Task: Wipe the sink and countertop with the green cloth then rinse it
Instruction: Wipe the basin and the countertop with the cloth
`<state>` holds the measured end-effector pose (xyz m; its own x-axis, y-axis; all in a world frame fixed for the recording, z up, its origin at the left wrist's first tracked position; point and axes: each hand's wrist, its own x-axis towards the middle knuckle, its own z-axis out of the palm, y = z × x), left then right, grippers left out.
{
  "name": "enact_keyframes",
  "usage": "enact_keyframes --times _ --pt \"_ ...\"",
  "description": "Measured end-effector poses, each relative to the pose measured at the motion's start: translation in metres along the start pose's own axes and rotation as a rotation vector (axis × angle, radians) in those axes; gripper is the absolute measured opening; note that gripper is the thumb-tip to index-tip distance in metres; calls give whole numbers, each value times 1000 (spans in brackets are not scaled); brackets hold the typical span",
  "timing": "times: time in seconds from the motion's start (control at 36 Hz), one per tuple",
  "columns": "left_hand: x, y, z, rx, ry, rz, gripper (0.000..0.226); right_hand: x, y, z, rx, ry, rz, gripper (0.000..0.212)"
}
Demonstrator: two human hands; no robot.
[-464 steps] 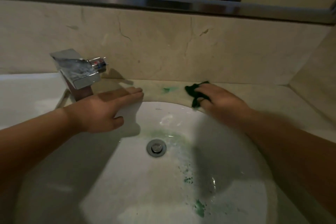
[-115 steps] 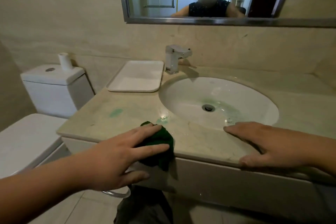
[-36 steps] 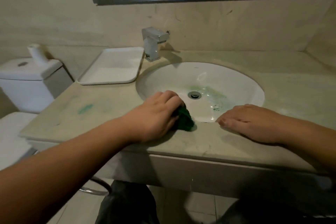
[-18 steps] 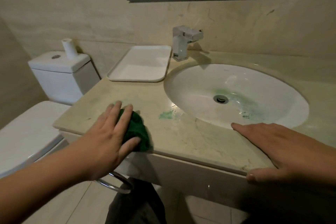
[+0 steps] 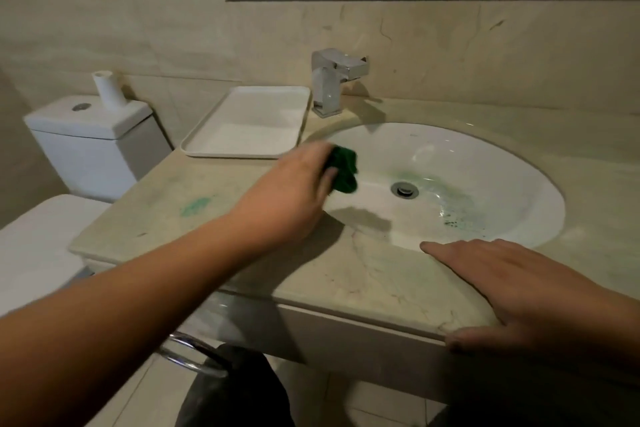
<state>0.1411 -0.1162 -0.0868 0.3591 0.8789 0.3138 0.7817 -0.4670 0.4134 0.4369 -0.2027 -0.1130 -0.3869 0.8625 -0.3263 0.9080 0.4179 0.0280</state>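
Half a second on, the left hand has swept the crumpled dark-green cloth across the beige marble worktop to the white oval sink, at its left rim, grip curled round it; the right hand rests flat, empty. One green smear remains unwiped.

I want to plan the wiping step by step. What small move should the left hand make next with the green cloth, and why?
Probably sweep the green cloth down into the sink toward the drain. The left hand grips it at the sink's left rim, and green specks lie in the bowl just right of the drain. The green smear on the countertop could come after.
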Motion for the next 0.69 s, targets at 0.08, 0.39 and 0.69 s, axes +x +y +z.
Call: enact_keyframes --times 0.08,0.39,0.69 --pt "-27 -15 -43 94 75 49 49 1 0 1 38 -10 13 114" --pt "-82 -17 -7 473 -579 41 93 -1 4 6 18 23 -12 114" --pt "22 24 55 270 -381 137 35 -5 -1 -4 88 -47 17 116"
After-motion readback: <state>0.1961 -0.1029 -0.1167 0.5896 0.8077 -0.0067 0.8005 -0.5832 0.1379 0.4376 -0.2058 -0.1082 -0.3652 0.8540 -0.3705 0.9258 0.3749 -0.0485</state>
